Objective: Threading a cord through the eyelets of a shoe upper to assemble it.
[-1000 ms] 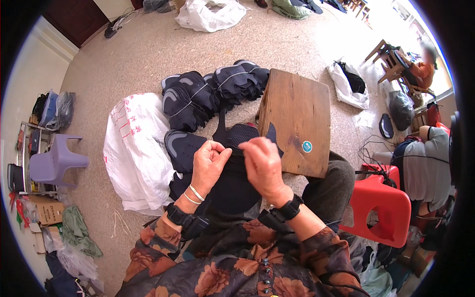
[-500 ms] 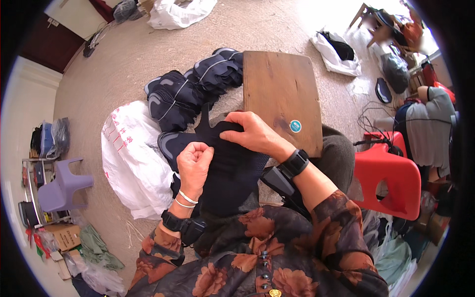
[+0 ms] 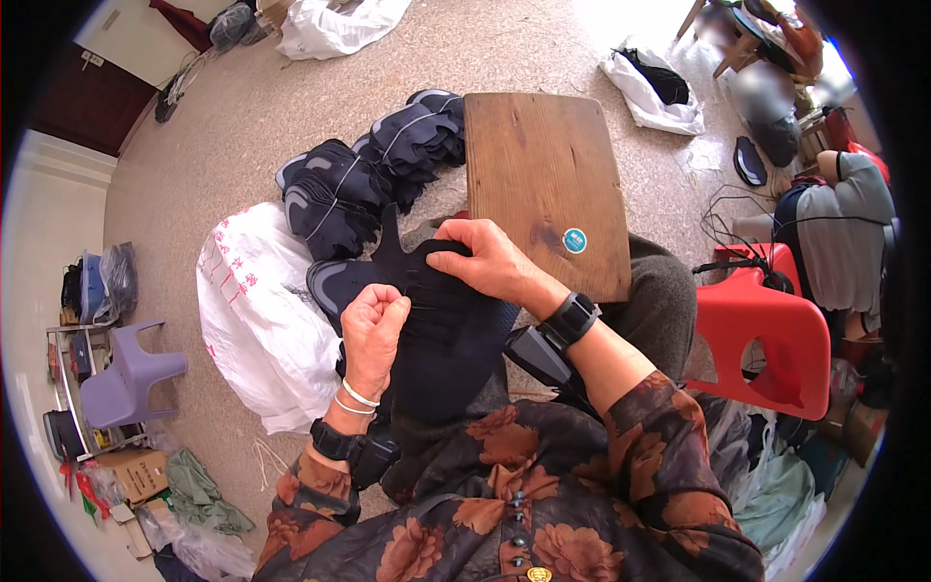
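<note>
A black shoe upper (image 3: 390,242) with a narrow tongue sticking up is pinched between the thumb and fingers of my right hand (image 3: 490,262). My left hand (image 3: 373,320) is closed, its thumb and fingertips pressed together just left of the upper; what they hold, if anything, is too small to make out. Under both hands, dark cloth pieces (image 3: 441,364) lie across my lap, with a grey-edged rounded end (image 3: 333,281) showing at their left. Beyond them on the floor rest a nearer bundle (image 3: 335,194) and a farther bundle (image 3: 417,136) of similar dark uppers, tied with white cord.
A white sack (image 3: 262,320) lies left of my lap. The wooden bench (image 3: 543,155) stands ahead to the right. A red stool (image 3: 756,339) is at the right, near another person's grey sleeve (image 3: 839,223). A purple stool (image 3: 131,373) stands far left. An open white bag (image 3: 659,92) holds dark pieces.
My left hand has shifted slightly down and left, away from the upper. My right hand keeps its pinch almost in place. The whole view has tilted a little.
</note>
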A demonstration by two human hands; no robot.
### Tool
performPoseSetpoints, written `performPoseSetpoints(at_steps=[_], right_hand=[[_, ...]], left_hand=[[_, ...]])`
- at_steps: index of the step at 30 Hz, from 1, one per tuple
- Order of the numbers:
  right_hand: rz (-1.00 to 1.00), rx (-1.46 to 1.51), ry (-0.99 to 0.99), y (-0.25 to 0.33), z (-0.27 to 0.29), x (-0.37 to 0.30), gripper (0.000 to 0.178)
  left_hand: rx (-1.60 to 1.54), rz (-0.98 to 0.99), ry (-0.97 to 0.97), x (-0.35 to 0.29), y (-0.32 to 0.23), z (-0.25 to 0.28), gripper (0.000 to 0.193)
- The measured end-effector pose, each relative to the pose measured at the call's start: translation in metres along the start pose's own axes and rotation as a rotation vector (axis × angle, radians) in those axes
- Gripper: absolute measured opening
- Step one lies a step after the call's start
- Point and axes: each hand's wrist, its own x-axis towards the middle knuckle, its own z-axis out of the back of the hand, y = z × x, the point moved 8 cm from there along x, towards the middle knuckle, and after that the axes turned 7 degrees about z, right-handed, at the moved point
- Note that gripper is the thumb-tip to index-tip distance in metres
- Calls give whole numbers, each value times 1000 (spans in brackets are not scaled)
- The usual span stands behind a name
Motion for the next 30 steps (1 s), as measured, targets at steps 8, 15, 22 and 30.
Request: performPoseSetpoints(at_steps=[8,15,22,30], right_hand=[[131,-37,-267,15,16,-13,17],[21,-189,-268,37,45,-78,12],[-470,-44,95,-19,-5,-140,41],[-530,867,-236,-4,-35,-115,48]], left_hand=[[-14,-16,-36,1,3,-1,7],[75,-132,-47,3,-2,8,10],[227,-74,-113,21,16,47,29],[-49,182,253,5,27,38,31]])
